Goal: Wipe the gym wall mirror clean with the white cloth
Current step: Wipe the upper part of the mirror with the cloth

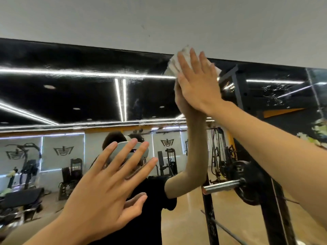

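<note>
The gym wall mirror (74, 96) fills the view below a grey wall. High at its top edge, my right hand (196, 82) presses the white cloth (174, 65) flat against the glass with straight fingers; the cloth shows above and left of the fingers and overlaps the mirror's top edge. My left hand (106, 181) is lower left, fingers spread and straight, held flat at the mirror surface with nothing in it. The mirror shows my reflected arm, dark shirt and headset.
A black rack upright (272, 200) with a barbell sleeve and weight plate (247, 183) stands close at the right, under my right forearm. The grey wall (159, 20) runs above the mirror. Reflected gym machines and a wooden floor appear in the glass.
</note>
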The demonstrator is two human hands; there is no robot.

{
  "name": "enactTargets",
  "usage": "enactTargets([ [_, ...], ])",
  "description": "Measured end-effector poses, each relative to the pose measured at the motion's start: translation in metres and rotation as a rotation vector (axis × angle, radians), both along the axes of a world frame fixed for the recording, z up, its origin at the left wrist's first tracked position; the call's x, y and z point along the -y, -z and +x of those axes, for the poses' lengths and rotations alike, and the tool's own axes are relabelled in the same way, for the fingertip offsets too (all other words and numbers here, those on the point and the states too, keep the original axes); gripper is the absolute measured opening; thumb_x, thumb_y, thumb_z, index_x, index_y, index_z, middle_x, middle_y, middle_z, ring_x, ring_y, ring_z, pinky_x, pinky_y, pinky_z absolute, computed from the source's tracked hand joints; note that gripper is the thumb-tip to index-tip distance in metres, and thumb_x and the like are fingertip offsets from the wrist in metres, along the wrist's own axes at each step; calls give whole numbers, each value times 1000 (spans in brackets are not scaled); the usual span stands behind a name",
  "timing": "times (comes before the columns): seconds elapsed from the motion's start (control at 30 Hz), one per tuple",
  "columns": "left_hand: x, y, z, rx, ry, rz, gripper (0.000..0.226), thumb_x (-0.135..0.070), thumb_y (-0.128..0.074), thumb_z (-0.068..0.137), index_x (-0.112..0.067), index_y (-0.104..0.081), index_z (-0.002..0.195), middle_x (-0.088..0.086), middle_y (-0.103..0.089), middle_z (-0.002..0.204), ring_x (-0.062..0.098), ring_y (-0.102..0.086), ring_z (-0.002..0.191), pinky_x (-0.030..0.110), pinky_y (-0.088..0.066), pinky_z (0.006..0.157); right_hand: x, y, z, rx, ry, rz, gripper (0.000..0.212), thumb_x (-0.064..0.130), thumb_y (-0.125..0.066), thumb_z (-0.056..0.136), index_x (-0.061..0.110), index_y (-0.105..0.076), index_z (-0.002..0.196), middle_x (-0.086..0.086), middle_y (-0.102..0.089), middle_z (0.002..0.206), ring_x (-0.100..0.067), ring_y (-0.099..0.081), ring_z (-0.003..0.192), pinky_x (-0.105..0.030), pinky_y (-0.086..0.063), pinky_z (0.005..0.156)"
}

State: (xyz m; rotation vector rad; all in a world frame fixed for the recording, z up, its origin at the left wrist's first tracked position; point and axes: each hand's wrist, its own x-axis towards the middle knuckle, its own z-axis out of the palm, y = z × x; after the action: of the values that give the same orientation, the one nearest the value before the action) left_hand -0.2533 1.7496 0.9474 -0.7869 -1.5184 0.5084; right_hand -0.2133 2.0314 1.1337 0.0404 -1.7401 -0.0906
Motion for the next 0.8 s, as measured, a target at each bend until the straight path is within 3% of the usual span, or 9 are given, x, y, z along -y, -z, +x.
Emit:
enactTargets([
  [0.13,2,1,0,0,13,1,81,-60,-45,96,-21,-33,166,15,-18,175,36,-21,161,62,-23,123,32,60,-10,-1,-25,405,64,48,-22,109,28,-10,169,-9,0,177,-30,6,163,-58,-2,129],
  [0.27,1,2,-1,-6,18,2,79,-60,-44,97,-20,-35,165,16,-20,175,37,-23,160,62,-23,124,-31,74,4,127,-18,744,59,47,-28,111,32,-20,167,-7,-7,177,-28,2,163,-54,2,130],
  [0.33,0,3,-2,0,13,10,79,-60,-44,97,-20,-36,165,15,-21,174,37,-23,160,62,-23,124,-68,60,11,144,13,685,59,49,-23,111,33,-17,167,-5,-3,177,-28,3,163,-55,3,130],
  [0.4,0,3,-2,9,12,19,79,-60,-44,97,-21,-36,165,15,-21,175,36,-22,161,62,-23,124,-82,38,13,104,7,479,59,53,-18,111,36,-10,167,-3,1,177,-27,6,163,-56,3,130],
  [0.5,0,2,-1,7,6,10,79,-61,-43,98,-22,-33,166,15,-19,175,36,-20,161,63,-23,124,-49,5,6,12,-12,81,63,55,-12,108,35,-5,168,-4,2,177,-28,6,163,-58,0,130],
  [0.57,0,2,-2,6,3,6,79,-61,-42,99,-22,-32,166,14,-17,176,35,-19,162,62,-22,124,-7,-5,-1,-13,-18,-10,63,53,-11,110,33,-1,168,-4,5,177,-29,8,162,-57,3,130],
  [0.63,0,2,-1,10,-1,10,79,-61,-42,99,-22,-32,166,14,-16,176,35,-18,162,62,-22,124,36,1,-10,-41,0,103,65,52,-13,109,29,0,168,-7,5,177,-31,7,162,-56,3,130],
  [0.8,1,1,-2,-5,-3,8,76,-58,-41,99,-19,-36,165,21,-26,172,40,-22,160,62,-22,125,110,53,-20,-52,-13,521,62,49,-25,109,29,-21,167,-10,-12,176,-34,-7,162,-57,-10,127],
])
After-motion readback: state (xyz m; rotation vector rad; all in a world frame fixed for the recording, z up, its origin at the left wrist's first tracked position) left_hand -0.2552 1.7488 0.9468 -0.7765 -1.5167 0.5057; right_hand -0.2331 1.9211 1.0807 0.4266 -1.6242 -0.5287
